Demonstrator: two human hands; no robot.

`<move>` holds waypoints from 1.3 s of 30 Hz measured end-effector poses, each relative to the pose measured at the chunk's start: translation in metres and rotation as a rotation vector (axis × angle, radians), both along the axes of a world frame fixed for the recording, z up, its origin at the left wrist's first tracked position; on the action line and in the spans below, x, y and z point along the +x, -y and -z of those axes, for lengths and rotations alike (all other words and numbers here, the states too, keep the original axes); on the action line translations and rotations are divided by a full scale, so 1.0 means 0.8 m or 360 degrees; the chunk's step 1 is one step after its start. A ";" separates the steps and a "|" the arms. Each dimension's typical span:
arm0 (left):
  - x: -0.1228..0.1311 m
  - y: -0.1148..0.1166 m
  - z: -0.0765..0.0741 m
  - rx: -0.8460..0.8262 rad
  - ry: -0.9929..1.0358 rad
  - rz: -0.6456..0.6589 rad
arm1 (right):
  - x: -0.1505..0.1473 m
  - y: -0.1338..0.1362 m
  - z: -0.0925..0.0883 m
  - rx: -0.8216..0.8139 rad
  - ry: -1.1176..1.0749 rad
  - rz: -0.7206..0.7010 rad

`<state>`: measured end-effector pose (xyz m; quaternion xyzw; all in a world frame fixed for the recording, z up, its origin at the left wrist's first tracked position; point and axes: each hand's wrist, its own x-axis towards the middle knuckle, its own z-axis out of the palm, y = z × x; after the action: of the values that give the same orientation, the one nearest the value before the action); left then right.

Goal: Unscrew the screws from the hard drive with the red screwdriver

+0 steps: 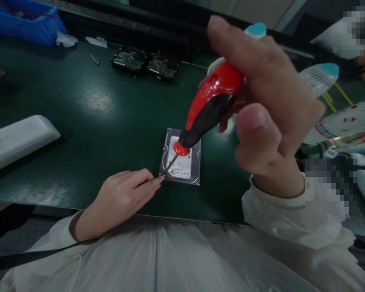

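Worktop (79, 101), grn, w/ glare patches. On it:

- Blue bin (27, 26), qty 1, rear L corner, thin red/dark strands inside.
- White scraps (66, 39), qty 2, crumpled, just R of bin.
- Sm. metal piece (97, 62), thin shank, in front of scraps.
- Drive units (130, 59), qty 2, side by side, PCBs facing up, rear ctr.
- White casing (21, 140), long, rounded end, dk marking, L edge, partly out of frame.

Behind: blk rail (118, 20) w/ sm. red marks.

R side: slotted white pc. (318, 79) w/ teal tip; another teal-tipped pc. (256, 30), partly hidden; yellow strips (342, 94); white cylinder (349, 121) w/ red pattern, lying tilted.
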<state>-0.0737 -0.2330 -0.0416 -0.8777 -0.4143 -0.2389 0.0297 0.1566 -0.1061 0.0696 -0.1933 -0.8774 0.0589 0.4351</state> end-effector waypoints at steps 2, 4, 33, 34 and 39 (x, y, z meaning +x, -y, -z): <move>0.000 0.000 0.001 -0.0006 0.0002 0.0001 | 0.002 0.000 -0.001 -0.0036 0.0102 -0.0149; 0.000 0.000 0.001 -0.0019 0.0001 -0.0001 | 0.005 0.000 -0.002 0.0038 0.0020 -0.0072; 0.000 -0.003 0.000 -0.0041 0.0033 0.0031 | 0.019 -0.003 -0.015 0.0091 0.0247 0.0223; 0.000 -0.003 0.001 -0.0045 0.0037 0.0026 | 0.018 -0.004 -0.014 0.0100 0.0230 0.0190; 0.000 -0.004 0.002 -0.0074 0.0045 0.0016 | 0.018 -0.007 -0.014 0.0125 0.0107 0.0134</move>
<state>-0.0735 -0.2301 -0.0434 -0.8768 -0.4156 -0.2417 0.0023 0.1713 -0.1003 0.0804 -0.2148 -0.8843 -0.0005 0.4147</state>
